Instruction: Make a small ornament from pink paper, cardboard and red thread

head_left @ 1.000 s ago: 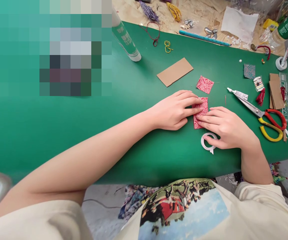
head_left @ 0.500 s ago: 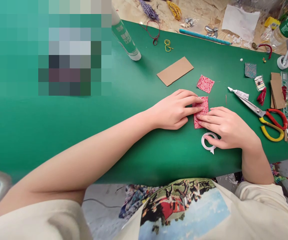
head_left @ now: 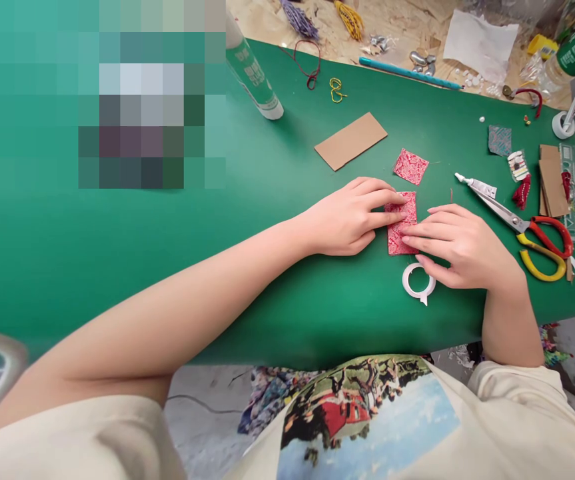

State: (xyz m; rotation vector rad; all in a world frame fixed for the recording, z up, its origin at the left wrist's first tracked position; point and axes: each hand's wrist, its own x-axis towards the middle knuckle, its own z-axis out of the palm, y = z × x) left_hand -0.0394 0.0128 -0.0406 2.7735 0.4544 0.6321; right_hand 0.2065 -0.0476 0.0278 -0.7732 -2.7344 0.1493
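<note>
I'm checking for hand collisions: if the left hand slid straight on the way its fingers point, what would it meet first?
Probably the right hand, whose fingers reach in over the nearer red patterned piece; exact heights are unclear.

Head view, single camera: it sat on your head and looked forward and down across the green table (head_left: 192, 220). Your shirt (head_left: 497, 420) lay nearest, along the bottom of the frame; your left hand (head_left: 344, 217) and right hand (head_left: 460, 247) came at close range, right of centre. The wooden surface (head_left: 402, 37) lay farther off, at the top; pixelation covered the upper left
</note>
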